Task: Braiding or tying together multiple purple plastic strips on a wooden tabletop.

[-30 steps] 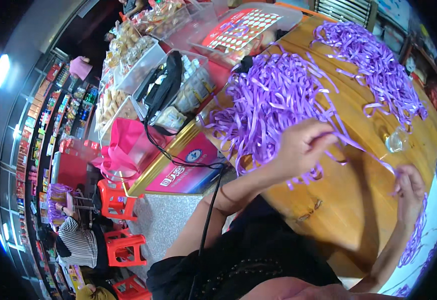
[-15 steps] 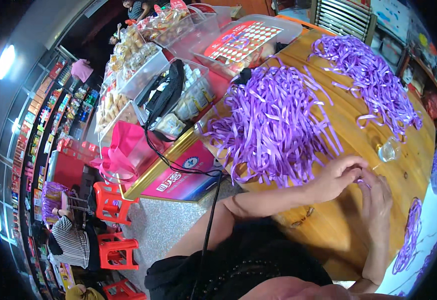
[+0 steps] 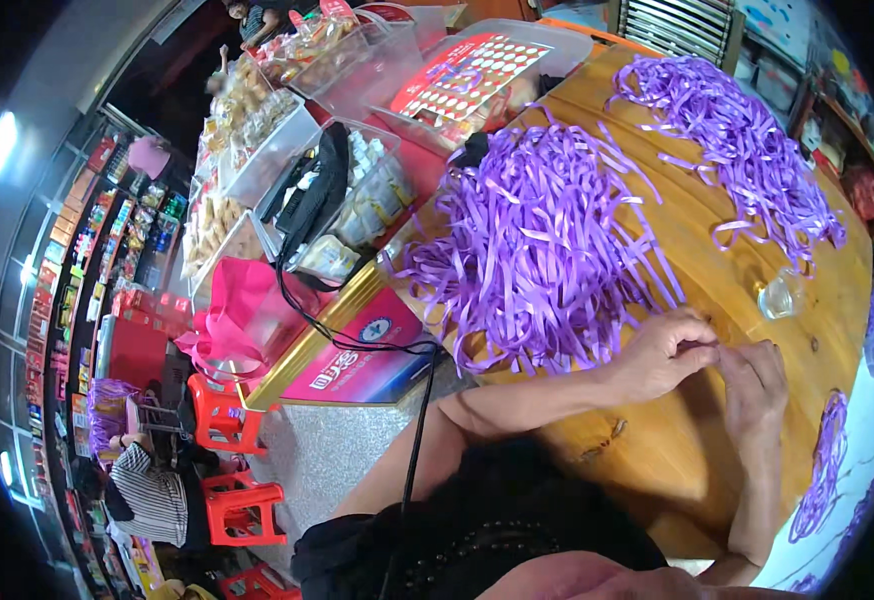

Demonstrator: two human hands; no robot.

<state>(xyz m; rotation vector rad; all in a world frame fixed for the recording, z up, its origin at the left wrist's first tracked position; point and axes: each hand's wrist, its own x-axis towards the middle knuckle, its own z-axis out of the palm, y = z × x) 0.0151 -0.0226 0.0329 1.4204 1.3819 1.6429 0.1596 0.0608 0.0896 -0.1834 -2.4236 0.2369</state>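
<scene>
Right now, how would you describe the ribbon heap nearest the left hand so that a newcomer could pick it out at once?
Start from the wooden table. Between the clear plastic boxes and the left hand lies a heap of loose purple ribbons. It looks bigger and fuller than the other purple heap, farther right on the tabletop.

A small clear glass (image 3: 779,298) stood just beyond the right hand (image 3: 757,388). Well to the left of the left hand (image 3: 663,357) were a pink bag (image 3: 235,315), red plastic stools (image 3: 217,505) and a clear bin (image 3: 282,155) holding packaged goods (image 3: 267,112).
</scene>
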